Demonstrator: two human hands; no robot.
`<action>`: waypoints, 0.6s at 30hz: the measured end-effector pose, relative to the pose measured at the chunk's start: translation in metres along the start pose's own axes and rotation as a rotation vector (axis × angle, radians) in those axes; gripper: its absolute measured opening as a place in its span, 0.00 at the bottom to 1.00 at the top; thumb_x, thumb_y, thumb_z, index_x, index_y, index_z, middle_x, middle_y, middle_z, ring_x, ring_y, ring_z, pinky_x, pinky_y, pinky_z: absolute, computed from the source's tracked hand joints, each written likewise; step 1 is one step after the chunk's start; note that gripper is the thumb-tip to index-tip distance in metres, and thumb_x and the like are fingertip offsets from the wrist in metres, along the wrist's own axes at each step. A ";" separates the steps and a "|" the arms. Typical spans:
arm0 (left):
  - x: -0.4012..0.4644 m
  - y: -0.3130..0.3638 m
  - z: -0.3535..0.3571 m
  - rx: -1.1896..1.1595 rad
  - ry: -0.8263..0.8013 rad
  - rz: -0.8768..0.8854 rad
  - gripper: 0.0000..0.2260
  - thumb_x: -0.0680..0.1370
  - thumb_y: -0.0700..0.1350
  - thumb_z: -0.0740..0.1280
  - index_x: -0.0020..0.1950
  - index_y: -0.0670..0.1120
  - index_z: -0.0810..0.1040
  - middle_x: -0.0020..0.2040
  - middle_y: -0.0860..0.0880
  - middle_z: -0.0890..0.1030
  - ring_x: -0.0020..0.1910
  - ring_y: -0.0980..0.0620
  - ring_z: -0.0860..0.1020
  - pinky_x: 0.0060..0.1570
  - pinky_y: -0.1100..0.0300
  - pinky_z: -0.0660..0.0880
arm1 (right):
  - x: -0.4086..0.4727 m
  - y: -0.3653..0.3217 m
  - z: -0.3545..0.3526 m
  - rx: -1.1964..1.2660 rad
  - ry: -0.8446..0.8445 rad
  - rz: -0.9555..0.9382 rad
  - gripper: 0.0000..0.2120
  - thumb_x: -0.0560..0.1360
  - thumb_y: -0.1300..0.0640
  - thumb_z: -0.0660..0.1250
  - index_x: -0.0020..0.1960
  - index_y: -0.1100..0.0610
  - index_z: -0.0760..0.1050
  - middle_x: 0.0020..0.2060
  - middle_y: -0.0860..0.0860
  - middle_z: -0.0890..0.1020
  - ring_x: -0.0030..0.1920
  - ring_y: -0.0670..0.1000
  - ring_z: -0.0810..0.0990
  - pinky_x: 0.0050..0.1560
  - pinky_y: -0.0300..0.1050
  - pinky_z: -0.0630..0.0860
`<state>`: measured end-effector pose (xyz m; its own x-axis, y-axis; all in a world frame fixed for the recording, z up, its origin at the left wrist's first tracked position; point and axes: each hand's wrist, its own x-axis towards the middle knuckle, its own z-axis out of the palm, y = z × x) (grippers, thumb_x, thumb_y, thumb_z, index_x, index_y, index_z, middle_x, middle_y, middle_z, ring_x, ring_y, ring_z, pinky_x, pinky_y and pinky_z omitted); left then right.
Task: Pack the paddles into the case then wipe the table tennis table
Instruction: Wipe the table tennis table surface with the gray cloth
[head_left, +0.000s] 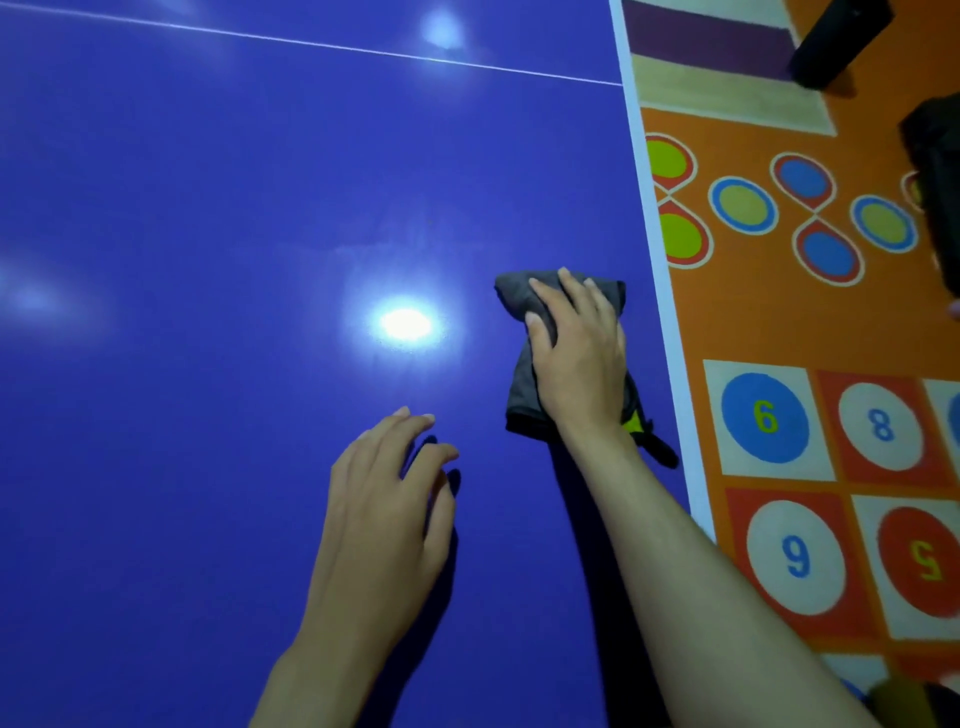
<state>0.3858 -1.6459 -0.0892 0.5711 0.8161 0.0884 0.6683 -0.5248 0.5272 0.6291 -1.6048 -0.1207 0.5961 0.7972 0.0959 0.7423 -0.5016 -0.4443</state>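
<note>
The blue table tennis table (208, 260) fills most of the view, with a white centre line across its far part and a white edge stripe on the right. A dark grey cloth (522, 382) with a yellow and black corner lies near that right edge. My right hand (576, 358) presses flat on the cloth, fingers spread and fairly straight. My left hand (389, 499) hovers over or rests lightly on the bare table to the left of the cloth, fingers loosely bent, holding nothing. No paddles or case are visible.
Beyond the table's right edge lies an orange play carpet (810, 322) with coloured circles and numbered squares. Dark objects (841, 36) sit on the floor at the top right. Ceiling lights reflect on the glossy table top.
</note>
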 end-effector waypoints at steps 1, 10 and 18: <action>-0.002 0.004 0.001 -0.001 0.002 0.005 0.10 0.80 0.43 0.64 0.59 0.47 0.81 0.69 0.48 0.76 0.75 0.45 0.69 0.70 0.50 0.64 | -0.004 -0.001 -0.001 -0.009 -0.005 0.000 0.20 0.85 0.47 0.60 0.77 0.44 0.70 0.80 0.45 0.65 0.81 0.50 0.57 0.78 0.61 0.60; -0.058 0.054 0.016 -0.015 0.017 0.037 0.14 0.81 0.47 0.58 0.60 0.47 0.79 0.69 0.47 0.76 0.74 0.43 0.70 0.69 0.45 0.67 | -0.158 0.030 -0.027 -0.079 -0.021 -0.005 0.22 0.85 0.46 0.58 0.79 0.44 0.67 0.81 0.46 0.63 0.82 0.51 0.56 0.76 0.59 0.64; -0.134 0.091 0.035 -0.024 0.034 0.014 0.15 0.80 0.50 0.58 0.57 0.48 0.81 0.67 0.46 0.77 0.74 0.43 0.71 0.64 0.42 0.70 | -0.302 0.100 -0.068 -0.089 -0.042 -0.097 0.22 0.85 0.45 0.56 0.79 0.41 0.65 0.81 0.43 0.62 0.82 0.49 0.57 0.73 0.55 0.68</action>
<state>0.3866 -1.8118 -0.0830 0.5636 0.8166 0.1243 0.6484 -0.5306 0.5460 0.5438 -1.9187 -0.1334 0.5086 0.8556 0.0961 0.8209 -0.4483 -0.3537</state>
